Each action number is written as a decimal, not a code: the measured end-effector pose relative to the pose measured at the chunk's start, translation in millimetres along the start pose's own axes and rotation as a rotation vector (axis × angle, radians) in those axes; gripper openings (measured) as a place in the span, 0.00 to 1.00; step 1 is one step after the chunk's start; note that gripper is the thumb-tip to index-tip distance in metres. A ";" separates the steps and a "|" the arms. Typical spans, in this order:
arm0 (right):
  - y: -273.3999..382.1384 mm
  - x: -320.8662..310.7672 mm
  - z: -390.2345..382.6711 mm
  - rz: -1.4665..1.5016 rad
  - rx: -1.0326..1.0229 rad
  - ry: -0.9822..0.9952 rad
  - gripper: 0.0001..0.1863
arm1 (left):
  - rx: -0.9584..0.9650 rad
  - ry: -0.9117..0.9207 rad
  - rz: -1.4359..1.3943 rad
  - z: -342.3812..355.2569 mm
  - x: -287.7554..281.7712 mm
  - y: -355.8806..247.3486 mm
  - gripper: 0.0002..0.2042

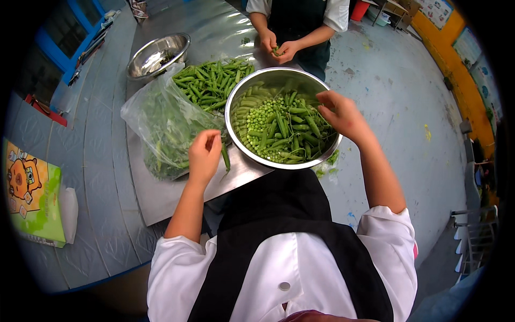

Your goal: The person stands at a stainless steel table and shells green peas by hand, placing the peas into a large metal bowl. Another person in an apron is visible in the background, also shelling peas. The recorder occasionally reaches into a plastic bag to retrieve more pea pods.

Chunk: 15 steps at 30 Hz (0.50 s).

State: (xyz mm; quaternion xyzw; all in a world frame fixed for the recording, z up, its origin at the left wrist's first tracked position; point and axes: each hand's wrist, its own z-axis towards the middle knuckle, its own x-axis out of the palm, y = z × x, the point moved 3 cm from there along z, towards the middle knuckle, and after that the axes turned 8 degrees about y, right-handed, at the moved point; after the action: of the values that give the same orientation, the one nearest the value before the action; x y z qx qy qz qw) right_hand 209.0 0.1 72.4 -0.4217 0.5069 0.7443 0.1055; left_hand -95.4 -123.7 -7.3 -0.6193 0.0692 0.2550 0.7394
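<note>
A large steel bowl [232, 124] at the table's edge holds loose green peas [259, 119] and a heap of pea pods [300, 127]. My left hand [204, 156], left of the bowl, is closed, with a single pea pod [226, 157] hanging at its fingertips. Above the bowl's right side is my right hand [343, 114], its fingers bent and a little apart, nothing visible between them. A clear plastic bag [166, 131] of green pods lies left of my left hand. Behind it spreads a pile of pea pods [212, 80].
Across the metal table [214, 21], another person's hands [279, 48] hold something small and green. A smaller steel bowl [158, 53] with dark scraps stands at the back left. A green and orange printed bag [35, 193] lies far left. Green scraps [327, 165] lie beside the bowl.
</note>
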 end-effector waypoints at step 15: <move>0.8 137.8 57.1 -1.087 -0.407 0.620 0.10 | -0.106 0.094 0.414 -47.3 23.3 64.0 0.19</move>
State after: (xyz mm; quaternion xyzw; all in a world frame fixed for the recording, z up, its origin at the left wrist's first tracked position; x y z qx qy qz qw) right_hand 93.1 10.6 -20.9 -0.8241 0.0778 0.5099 0.2339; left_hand -94.9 -155.3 -84.0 -0.6412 0.2160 0.3755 0.6335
